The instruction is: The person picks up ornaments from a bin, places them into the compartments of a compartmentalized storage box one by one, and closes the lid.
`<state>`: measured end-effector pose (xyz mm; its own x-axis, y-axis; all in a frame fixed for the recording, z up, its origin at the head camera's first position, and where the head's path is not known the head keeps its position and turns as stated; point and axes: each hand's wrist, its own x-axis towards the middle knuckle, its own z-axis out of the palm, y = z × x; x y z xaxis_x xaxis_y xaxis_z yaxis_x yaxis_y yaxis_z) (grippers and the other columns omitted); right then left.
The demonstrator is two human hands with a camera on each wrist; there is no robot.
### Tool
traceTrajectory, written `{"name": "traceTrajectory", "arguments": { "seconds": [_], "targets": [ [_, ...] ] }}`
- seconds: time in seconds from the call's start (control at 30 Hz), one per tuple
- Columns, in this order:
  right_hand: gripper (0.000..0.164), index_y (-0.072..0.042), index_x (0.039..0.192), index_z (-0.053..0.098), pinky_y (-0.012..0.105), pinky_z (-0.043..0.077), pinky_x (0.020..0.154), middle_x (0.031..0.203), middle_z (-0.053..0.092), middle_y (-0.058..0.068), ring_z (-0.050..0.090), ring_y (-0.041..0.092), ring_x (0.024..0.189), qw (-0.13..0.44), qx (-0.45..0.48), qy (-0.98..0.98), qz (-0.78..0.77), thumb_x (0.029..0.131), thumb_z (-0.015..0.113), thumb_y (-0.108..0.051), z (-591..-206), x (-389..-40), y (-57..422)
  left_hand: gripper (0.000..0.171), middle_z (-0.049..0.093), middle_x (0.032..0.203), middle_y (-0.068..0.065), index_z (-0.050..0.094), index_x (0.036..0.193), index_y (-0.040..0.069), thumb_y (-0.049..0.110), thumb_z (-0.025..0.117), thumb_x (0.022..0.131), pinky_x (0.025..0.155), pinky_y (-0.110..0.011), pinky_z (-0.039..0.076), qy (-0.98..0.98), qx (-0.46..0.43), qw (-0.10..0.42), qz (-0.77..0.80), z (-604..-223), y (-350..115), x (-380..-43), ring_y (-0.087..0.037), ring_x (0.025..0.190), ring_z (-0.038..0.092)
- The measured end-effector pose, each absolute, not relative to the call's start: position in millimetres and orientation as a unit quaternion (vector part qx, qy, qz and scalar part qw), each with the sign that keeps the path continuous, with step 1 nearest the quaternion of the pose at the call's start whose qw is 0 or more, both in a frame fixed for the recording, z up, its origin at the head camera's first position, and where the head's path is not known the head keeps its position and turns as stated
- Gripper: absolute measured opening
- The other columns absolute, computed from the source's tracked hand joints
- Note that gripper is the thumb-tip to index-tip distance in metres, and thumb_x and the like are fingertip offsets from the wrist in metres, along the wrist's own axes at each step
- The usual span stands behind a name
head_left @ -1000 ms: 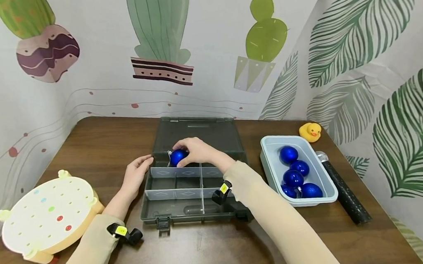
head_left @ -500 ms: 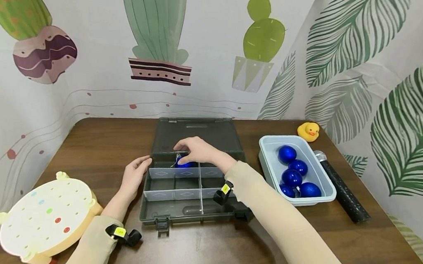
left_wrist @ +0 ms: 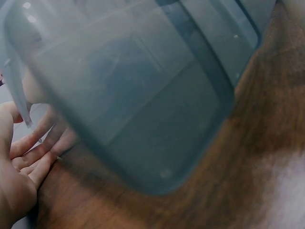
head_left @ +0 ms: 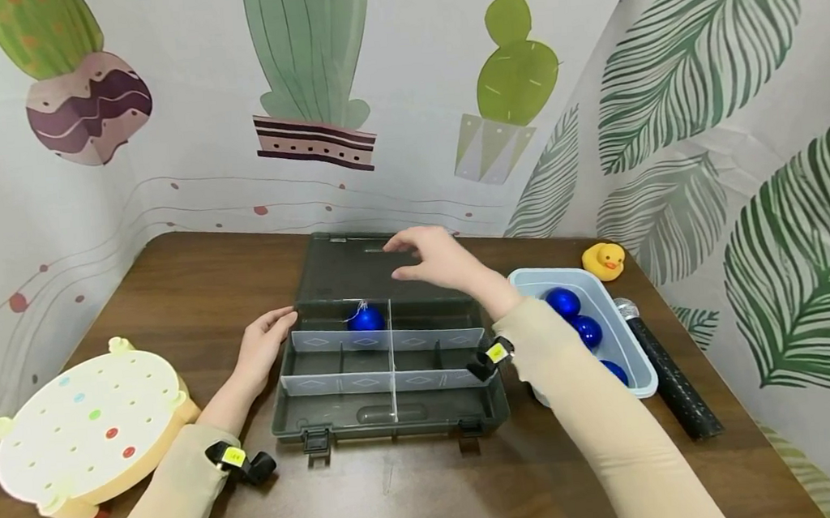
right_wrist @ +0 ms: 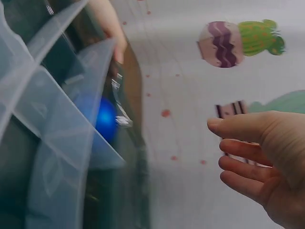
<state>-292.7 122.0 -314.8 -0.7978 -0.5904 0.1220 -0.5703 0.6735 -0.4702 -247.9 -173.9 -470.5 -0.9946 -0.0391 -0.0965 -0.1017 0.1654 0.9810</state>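
Note:
A dark translucent compartment box (head_left: pixel 390 411) lies with its lid (head_left: pixel 343 269) folded back. In its back left compartment sits a shiny blue ball ornament (head_left: pixel 366 319) with a silver cap and string, near the middle divider; the right wrist view shows the ball (right_wrist: pixel 106 119) behind a pale divider. My right hand (head_left: pixel 440 261) hovers over the lid, holding nothing, its fingers spread from the thumb. My left hand (head_left: pixel 264 348) touches the box's left side near the hinge; in the left wrist view its fingers (left_wrist: pixel 35 152) lie against the clear wall.
To the right, a light blue tub (head_left: pixel 638 355) holds several blue ball ornaments (head_left: pixel 563 303), partly hidden by the right sleeve. A yellow rubber duck (head_left: pixel 603 261) and a black microphone (head_left: pixel 673 373) lie beyond it. A round cream toy board (head_left: pixel 87 427) stands at the left.
My right hand has lowered the blue ball into the back left compartment, let it go, and moved up and to the right. My left hand stays at the box's side.

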Motion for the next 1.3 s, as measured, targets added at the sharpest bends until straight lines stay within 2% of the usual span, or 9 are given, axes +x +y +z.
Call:
{"name": "traceTrajectory", "arguments": {
  "seconds": [0.17,0.37,0.47,0.63,0.73,0.87,1.0,1.3],
  "targets": [
    [0.039,-0.003,0.124,0.063,0.042,0.05,0.099,0.126,0.064,0.014,0.058,0.031,0.118,-0.014,-0.303,0.919,-0.252,0.088,0.073,-0.015,-299,-286,156,0.052,0.047,0.145,-0.021,0.048,0.14,-0.003,0.032,0.049,0.102,0.111,-0.032,0.039,0.765,-0.045,0.022,0.642,-471,-175,-248,-0.026,0.132,0.045],
    [0.037,0.0,0.122,0.063,0.046,0.05,0.099,0.123,0.065,0.017,0.059,0.033,0.116,-0.036,-0.276,0.928,-0.249,0.088,0.072,-0.011,-296,-280,200,0.051,0.048,0.145,-0.02,0.048,0.141,-0.002,0.031,0.049,0.102,0.101,-0.018,0.04,0.764,-0.05,0.023,0.643,-471,-174,-248,-0.015,0.124,0.049],
    [0.036,0.0,0.12,0.064,0.047,0.051,0.098,0.121,0.066,0.018,0.059,0.034,0.114,-0.033,-0.245,0.939,-0.238,0.087,0.073,-0.011,-298,-278,224,0.051,0.047,0.146,-0.019,0.047,0.142,-0.002,0.029,0.049,0.102,0.101,-0.017,0.04,0.763,-0.055,0.031,0.644,-471,-174,-249,-0.012,0.123,0.048],
    [0.036,0.003,0.12,0.063,0.051,0.051,0.096,0.121,0.066,0.023,0.06,0.039,0.113,-0.021,-0.213,0.952,-0.218,0.087,0.072,-0.01,-305,-275,260,0.051,0.046,0.147,-0.02,0.046,0.143,-0.002,0.03,0.048,0.102,0.103,-0.02,0.04,0.764,-0.052,0.032,0.643,-472,-174,-251,-0.018,0.127,0.047],
    [0.037,0.004,0.119,0.063,0.053,0.05,0.095,0.119,0.066,0.025,0.061,0.041,0.111,-0.015,-0.2,0.959,-0.201,0.086,0.072,-0.01,-309,-272,278,0.053,0.048,0.145,-0.02,0.047,0.141,-0.002,0.033,0.049,0.102,0.104,-0.022,0.041,0.766,-0.047,0.025,0.641,-472,-174,-250,-0.013,0.124,0.049],
    [0.037,0.006,0.118,0.062,0.055,0.048,0.096,0.118,0.065,0.027,0.061,0.041,0.11,0.002,-0.174,0.967,-0.188,0.086,0.072,-0.01,-316,-270,297,0.053,0.05,0.142,-0.021,0.05,0.139,-0.003,0.034,0.051,0.101,0.098,-0.017,0.042,0.766,-0.046,0.017,0.641,-473,-174,-250,-0.007,0.116,0.051],
    [0.039,0.008,0.118,0.062,0.056,0.047,0.096,0.117,0.065,0.028,0.059,0.043,0.111,0.023,-0.147,0.973,-0.177,0.085,0.072,-0.012,-322,-266,312,0.053,0.05,0.142,-0.02,0.05,0.139,-0.003,0.034,0.051,0.101,0.096,-0.015,0.042,0.767,-0.048,0.018,0.639,-475,-173,-249,-0.008,0.117,0.051],
    [0.05,0.013,0.117,0.06,0.058,0.047,0.092,0.115,0.064,0.033,0.059,0.048,0.107,0.06,-0.13,0.981,-0.131,0.081,0.077,-0.017,-337,-263,336,0.053,0.047,0.146,-0.02,0.046,0.142,-0.001,0.033,0.049,0.102,0.106,-0.025,0.039,0.763,-0.048,0.026,0.644,-472,-174,-249,-0.021,0.129,0.046]
  ]
}}
